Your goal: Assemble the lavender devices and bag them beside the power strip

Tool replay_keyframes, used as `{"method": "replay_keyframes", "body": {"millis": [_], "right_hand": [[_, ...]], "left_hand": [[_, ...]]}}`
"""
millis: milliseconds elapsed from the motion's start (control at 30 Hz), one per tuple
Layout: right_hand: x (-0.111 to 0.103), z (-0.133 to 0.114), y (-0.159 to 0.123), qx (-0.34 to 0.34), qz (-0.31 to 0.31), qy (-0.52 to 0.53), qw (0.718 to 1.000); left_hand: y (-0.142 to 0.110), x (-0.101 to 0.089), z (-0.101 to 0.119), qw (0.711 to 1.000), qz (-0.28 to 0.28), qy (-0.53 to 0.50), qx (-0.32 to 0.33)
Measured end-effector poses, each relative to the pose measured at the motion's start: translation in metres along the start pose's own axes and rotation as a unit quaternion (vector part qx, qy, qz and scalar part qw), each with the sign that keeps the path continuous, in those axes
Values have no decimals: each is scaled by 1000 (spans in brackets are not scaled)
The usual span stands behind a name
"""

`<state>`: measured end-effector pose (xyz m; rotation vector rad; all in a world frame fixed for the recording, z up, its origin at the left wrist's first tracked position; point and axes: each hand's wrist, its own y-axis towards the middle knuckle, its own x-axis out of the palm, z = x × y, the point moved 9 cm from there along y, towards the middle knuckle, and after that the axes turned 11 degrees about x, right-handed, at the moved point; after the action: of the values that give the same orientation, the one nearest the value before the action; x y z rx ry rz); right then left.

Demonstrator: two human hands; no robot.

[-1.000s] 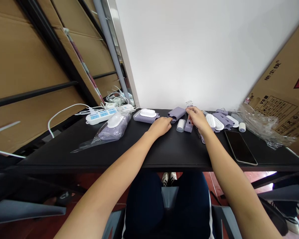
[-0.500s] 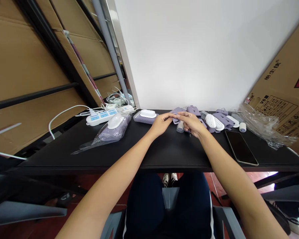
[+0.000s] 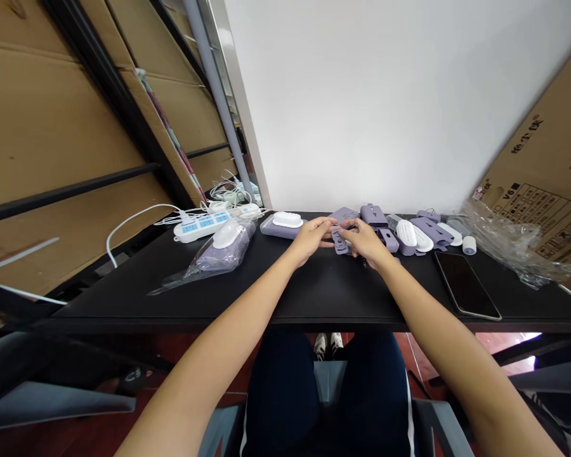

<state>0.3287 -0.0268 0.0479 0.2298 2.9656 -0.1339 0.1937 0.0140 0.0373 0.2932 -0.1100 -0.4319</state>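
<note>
Above the middle of the black table, a small flat purple plastic piece with cut-out holes is between my two hands. My right hand pinches it from the right, thumb in front. At its left edge, my left hand has its thumb and fingertips on it. Behind my fingers lies a larger purple panel. Purple housings stand just beyond my right hand, and a slotted white oval cover rests to their right. What lies under my right palm is mostly hidden.
Left on the black table are a bagged purple device, a white power strip with cables, and a purple device with a white top. To the right lie a phone, a white roll, crumpled clear plastic and a carton.
My hands have parted slightly, and the purple piece between them now shows its holed face. The small translucent cylinder below my fingers is now mostly covered. The whole view has shifted slightly.
</note>
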Motion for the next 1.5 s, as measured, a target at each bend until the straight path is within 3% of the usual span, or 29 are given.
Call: {"method": "replay_keyframes", "body": {"millis": [67, 200, 300, 367, 500, 600, 733, 1033, 1300, 1500], "right_hand": [[2, 2, 3, -3, -8, -4, 1000], [-11, -1, 5, -23, 39, 55, 997], [-16, -5, 3, -26, 54, 91, 994], [-15, -5, 2, -16, 50, 86, 995], [-17, -8, 1, -22, 56, 14, 998], [-15, -14, -2, -60, 55, -83, 993], [-8, -24, -11, -129, 67, -238, 960], [-11, -31, -17, -169, 95, -259, 946], [-10, -36, -20, -188, 92, -243, 947], [-1, -39, -24, -252, 85, -304, 915]], "left_hand": [[-2, 4, -2, 1000, -17, -14, -16], [-5, 9, 1, 999, -36, -39, -6], [-7, 19, -3, 995, -96, -9, -15], [-6, 19, -6, 994, -105, 23, -17], [3, 0, 1, 994, -20, 98, 44], [3, -14, 15, 975, 32, 192, 104], [-1, -18, 27, 953, 47, 263, 145], [2, -8, 10, 997, 24, 55, 44], [1, -16, 12, 994, 70, 79, 41], [1, -7, 14, 990, 19, 123, 63]]}}
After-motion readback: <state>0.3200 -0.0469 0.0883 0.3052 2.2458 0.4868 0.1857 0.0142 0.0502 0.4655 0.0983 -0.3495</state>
